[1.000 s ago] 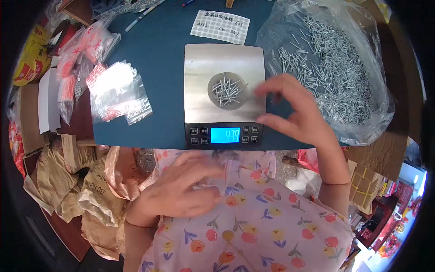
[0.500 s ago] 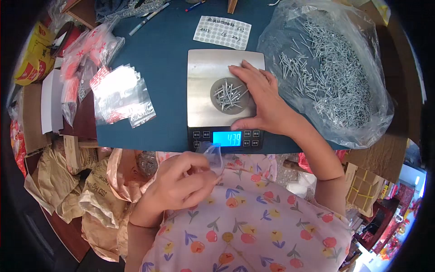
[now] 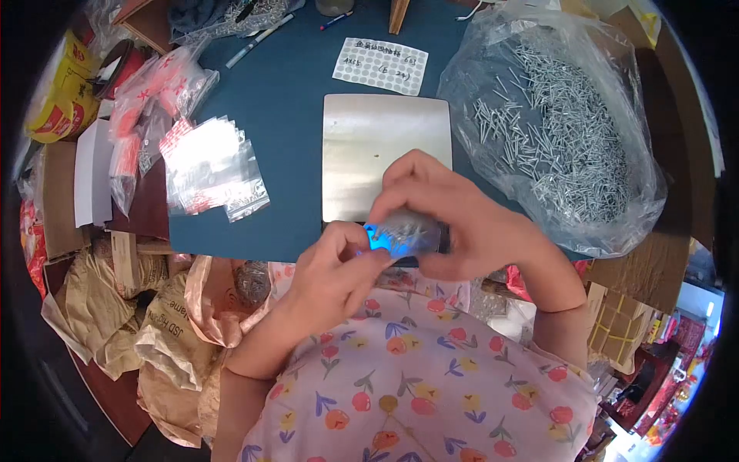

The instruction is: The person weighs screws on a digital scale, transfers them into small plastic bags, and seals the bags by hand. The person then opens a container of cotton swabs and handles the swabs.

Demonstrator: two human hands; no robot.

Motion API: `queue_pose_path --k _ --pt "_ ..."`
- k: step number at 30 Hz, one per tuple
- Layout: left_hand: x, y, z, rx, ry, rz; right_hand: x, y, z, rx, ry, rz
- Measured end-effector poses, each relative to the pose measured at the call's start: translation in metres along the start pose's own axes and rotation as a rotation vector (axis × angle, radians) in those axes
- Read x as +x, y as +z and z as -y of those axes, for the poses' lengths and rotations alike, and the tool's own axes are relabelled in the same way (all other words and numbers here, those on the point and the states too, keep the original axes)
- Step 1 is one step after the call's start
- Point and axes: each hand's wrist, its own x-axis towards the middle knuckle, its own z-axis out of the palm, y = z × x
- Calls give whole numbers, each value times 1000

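Observation:
My right hand (image 3: 473, 219) is closed round a small clear cup of screws (image 3: 416, 232), blurred and tipped toward my left hand. My left hand (image 3: 335, 269) pinches a small clear plastic bag, mostly hidden at the cup's mouth. Both hands meet over the near edge of the kitchen scale (image 3: 385, 138). Nothing but a tiny speck lies on its steel plate. The blue glow of its display shows through the plastic, its digits unreadable.
On the right lies a large clear bag of screws (image 3: 577, 138). Flat zip bags (image 3: 212, 165) are stacked on the left. A sticker sheet (image 3: 381, 65) with handwriting lies behind the scale, with pens (image 3: 258, 42) farther back. Brown paper sacks (image 3: 173, 331) stand below the table's left edge.
My right hand has lifted the cup of screws off the scale and brought it, tilted, to the plastic bag in my left hand. My left hand has moved slightly up and right.

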Motion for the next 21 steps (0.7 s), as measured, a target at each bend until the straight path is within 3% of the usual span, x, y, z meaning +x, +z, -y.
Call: queue_pose_path --k 4,8,13,21 --pt "-1 4 -3 18 -16 -3 2 -1 23 -328 -53 18" --pt "3 3 -2 35 80 -68 -1 -13 28 -235 -65 33" --pt "3 3 -3 39 83 -64 -6 -17 30 -215 0 57" --pt "4 4 -5 19 89 -73 -8 -16 26 -186 -78 -10"
